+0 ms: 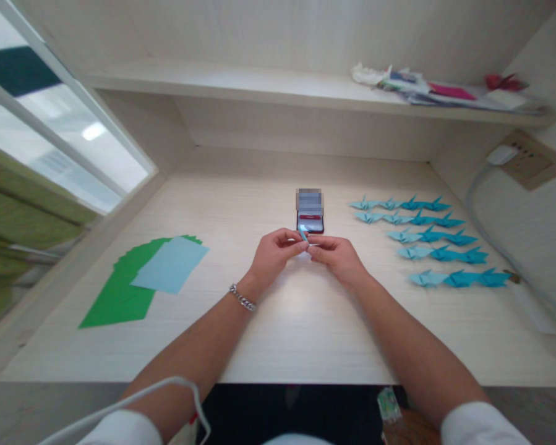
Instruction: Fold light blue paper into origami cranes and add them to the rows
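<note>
Between the fingertips of both hands is a small, narrow piece of folded light-blue paper, held above the desk. My left hand pinches it from the left, and a chain bracelet circles that wrist. From the right, my right hand closes on the same piece; its fingers cover part of the paper. Just beyond the fingertips lies a phone with a lit screen. Rows of folded paper cranes, light to deeper blue, stand on the desk to the right.
On the left, a light-blue sheet lies over fanned green sheets. A shelf crosses the back, holding papers at its right. A white cable runs from the wall socket down the right side. Another white cable crosses near my left forearm.
</note>
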`<state>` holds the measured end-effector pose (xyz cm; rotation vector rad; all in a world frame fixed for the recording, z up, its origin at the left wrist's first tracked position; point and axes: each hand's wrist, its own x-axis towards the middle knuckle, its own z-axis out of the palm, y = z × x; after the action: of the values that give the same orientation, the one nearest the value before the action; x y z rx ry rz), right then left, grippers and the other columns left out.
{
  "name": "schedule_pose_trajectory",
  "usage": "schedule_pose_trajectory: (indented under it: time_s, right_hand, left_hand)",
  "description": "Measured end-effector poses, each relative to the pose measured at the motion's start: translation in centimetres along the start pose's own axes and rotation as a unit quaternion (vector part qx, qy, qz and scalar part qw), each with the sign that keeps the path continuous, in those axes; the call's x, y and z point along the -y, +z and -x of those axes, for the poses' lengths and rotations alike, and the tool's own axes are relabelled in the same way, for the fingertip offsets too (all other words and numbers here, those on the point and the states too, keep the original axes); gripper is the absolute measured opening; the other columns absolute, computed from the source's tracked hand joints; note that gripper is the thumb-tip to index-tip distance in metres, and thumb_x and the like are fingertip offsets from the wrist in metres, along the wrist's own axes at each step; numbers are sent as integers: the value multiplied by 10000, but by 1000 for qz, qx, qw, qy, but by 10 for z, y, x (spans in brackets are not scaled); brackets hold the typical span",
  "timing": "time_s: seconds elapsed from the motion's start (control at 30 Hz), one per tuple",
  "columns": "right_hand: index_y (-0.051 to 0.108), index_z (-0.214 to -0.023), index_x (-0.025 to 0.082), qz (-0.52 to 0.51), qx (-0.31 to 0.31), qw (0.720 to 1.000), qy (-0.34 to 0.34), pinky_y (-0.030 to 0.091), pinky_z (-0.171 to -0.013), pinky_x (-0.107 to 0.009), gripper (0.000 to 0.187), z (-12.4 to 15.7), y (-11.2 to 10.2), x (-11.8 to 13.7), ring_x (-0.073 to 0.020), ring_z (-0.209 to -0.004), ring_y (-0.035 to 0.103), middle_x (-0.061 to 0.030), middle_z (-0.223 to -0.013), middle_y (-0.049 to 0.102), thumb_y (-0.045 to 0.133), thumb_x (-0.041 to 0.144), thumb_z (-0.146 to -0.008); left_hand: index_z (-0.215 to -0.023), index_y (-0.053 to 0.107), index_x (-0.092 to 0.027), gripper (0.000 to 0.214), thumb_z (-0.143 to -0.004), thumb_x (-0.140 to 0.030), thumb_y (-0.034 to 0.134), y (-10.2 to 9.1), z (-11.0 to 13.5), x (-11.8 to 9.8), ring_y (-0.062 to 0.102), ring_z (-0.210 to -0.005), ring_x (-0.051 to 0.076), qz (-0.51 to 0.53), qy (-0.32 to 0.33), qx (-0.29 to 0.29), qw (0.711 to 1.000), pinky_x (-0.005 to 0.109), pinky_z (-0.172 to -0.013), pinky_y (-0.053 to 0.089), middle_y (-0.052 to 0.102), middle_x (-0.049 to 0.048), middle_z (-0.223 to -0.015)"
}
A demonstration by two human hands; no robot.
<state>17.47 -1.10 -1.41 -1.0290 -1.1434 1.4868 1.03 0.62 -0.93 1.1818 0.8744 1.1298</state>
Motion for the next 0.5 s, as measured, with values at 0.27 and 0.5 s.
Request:
schedule_pose_trajectory:
  time_s: [0.27, 0.5]
  right_hand:
    - [728, -958, 217, 19, -8, 1000, -6, 477, -710, -319, 350, 2, 2, 4, -224, -951, 608, -92, -1161, 648, 748, 365, -642]
    - [737, -926, 222, 49, -20, 998, -44, 483, -748, -353, 307, 0, 2, 2, -244, -980, 607, -80, -1115, 671, 734, 361, -652]
  left_hand:
    - [-715, 643, -142, 197, -626, -262, 771, 1, 0, 0, 623, -742, 146, -8, 10, -17, 1000, 305, -740, 494, 685, 45, -805]
    - [-732, 655, -140, 174, -640, -242, 762, -2, 0, 3, 625, -751, 148, -13, 17, -15, 1000, 313, -754, 491, 689, 56, -817]
